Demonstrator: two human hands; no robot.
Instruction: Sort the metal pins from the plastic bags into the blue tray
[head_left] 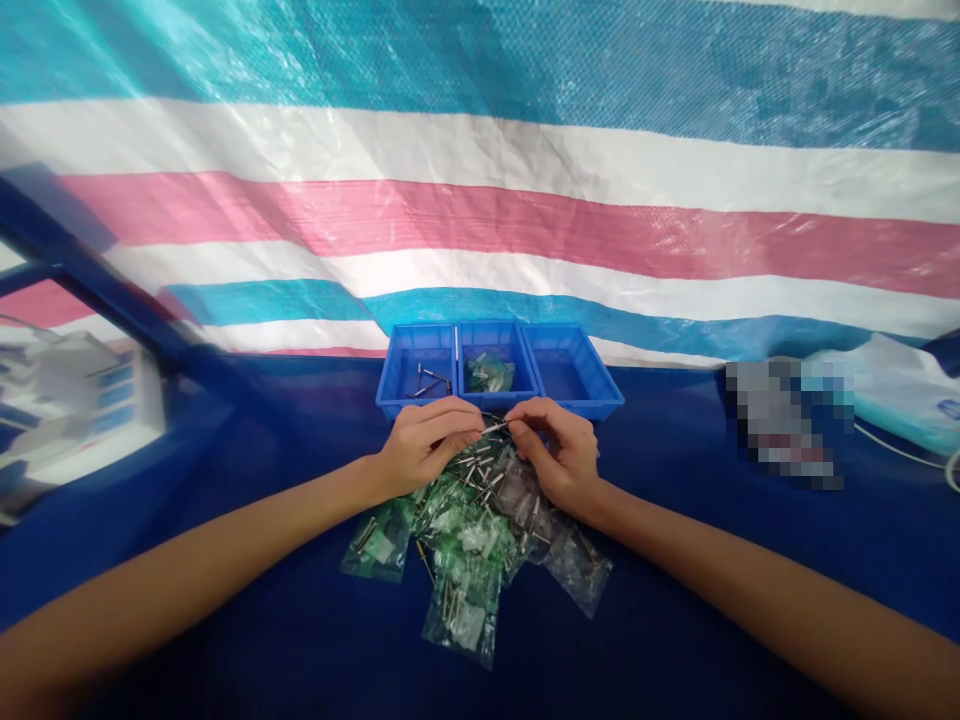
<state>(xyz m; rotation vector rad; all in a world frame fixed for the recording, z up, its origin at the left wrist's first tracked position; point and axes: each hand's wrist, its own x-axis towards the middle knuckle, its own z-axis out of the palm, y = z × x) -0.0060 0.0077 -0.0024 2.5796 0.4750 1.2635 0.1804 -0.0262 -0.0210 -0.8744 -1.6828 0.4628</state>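
Between my two hands is a thin silvery metal pin, level above the pile. My left hand pinches its left end with thumb and fingers, while my right hand pinches the right end. Under the hands lies a heap of similar loose metal pins mixed with small clear and green-tinted plastic bags. One bag with pins and a white slip lies at the left of the heap, another at the front. A greyish bag lies on the right.
Just beyond my hands stand three joined blue bins: the left bin holds a few pins, the middle bin a green-tinted bag. A white device is at the left. A pale plastic bag and cable are at the right. Behind hangs a striped sheet.
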